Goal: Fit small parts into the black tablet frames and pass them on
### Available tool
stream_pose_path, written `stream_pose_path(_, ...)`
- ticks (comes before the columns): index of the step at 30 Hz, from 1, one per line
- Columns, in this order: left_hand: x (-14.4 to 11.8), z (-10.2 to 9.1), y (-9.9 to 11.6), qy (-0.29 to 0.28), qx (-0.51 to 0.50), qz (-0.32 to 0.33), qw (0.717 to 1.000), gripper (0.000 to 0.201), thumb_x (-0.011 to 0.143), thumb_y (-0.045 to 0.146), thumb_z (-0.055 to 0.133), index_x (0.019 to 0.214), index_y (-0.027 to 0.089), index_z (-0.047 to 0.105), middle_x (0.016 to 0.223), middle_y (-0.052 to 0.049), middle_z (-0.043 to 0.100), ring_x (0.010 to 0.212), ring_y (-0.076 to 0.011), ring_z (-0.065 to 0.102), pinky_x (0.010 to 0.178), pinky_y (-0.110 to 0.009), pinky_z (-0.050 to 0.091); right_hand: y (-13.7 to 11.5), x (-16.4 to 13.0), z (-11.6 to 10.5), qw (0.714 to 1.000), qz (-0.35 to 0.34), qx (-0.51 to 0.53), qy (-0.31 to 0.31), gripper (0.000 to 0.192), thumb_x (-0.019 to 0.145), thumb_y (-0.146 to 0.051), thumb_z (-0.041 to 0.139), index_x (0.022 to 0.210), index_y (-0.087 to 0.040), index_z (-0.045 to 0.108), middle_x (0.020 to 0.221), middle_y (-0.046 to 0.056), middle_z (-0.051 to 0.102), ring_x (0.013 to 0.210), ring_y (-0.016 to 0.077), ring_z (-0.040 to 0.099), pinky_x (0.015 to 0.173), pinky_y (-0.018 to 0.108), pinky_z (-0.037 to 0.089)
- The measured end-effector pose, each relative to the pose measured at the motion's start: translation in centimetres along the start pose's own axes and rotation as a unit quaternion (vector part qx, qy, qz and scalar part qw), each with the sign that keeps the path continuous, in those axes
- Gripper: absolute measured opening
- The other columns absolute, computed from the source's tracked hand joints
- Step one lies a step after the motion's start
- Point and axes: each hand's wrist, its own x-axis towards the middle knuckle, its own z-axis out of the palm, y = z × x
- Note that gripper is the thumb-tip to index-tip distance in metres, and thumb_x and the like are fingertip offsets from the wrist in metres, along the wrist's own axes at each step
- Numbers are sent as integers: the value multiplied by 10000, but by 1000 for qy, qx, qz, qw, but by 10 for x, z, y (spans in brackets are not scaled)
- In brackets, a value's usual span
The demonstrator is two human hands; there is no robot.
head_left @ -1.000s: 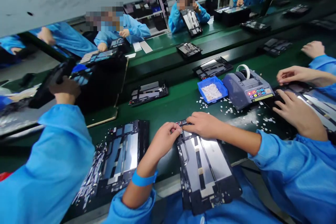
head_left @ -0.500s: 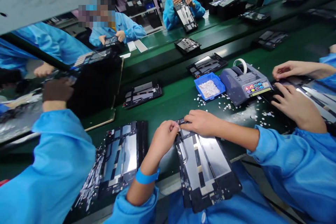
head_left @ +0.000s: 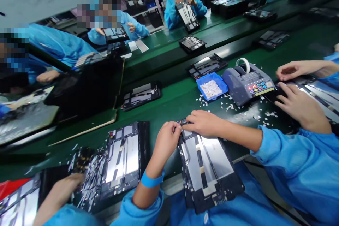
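An opened tablet frame (head_left: 209,171) with silver plates and black strips lies lengthwise at the green belt's near edge, overhanging it toward me. My left hand (head_left: 167,138), with a blue band on its wrist, has its fingers curled tight on the frame's far left corner. My right hand (head_left: 203,123) lies across the frame's far edge, its fingertips pinched at the same corner, touching the left hand's. Whether a small part sits between the fingertips is hidden.
A second tablet frame (head_left: 124,157) lies to the left, by a co-worker's hand (head_left: 62,187) on a stack of parts. A blue tray (head_left: 212,86) of white bits, a grey tape dispenser (head_left: 247,81) and scattered scraps stand to the right, near another co-worker's hands (head_left: 300,109). More frames (head_left: 140,95) ride the belt.
The left co-worker's raised arm has dropped out of the way; their hand now rests low on the stack at lower left. My own hands stay pinched at the frame's corner.
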Motion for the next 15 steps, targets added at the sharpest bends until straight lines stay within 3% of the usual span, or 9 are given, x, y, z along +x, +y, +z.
stream_pose_path(8, 0, -12, 2, -58, -45, -22, 997, 236, 903, 354, 509, 723, 221, 584, 746, -18, 608, 741, -212, 563, 675, -323, 395, 0, 0, -1, 1000, -5, -4, 2, 241, 1056, -203, 502, 1210, -208, 687, 962, 81, 611, 848, 220, 441, 704, 337, 304)
stream_pose_path(15, 3, -6, 1, -35, -12, -17, 999, 229, 915, 332, 514, 730, 222, 593, 743, -18, 599, 755, -215, 562, 676, -319, 377, -1, 0, -2, 1000, -3, -3, 3, 246, 1059, -196, 490, 1200, -202, 691, 972, 88, 617, 866, 224, 450, 708, 339, 310)
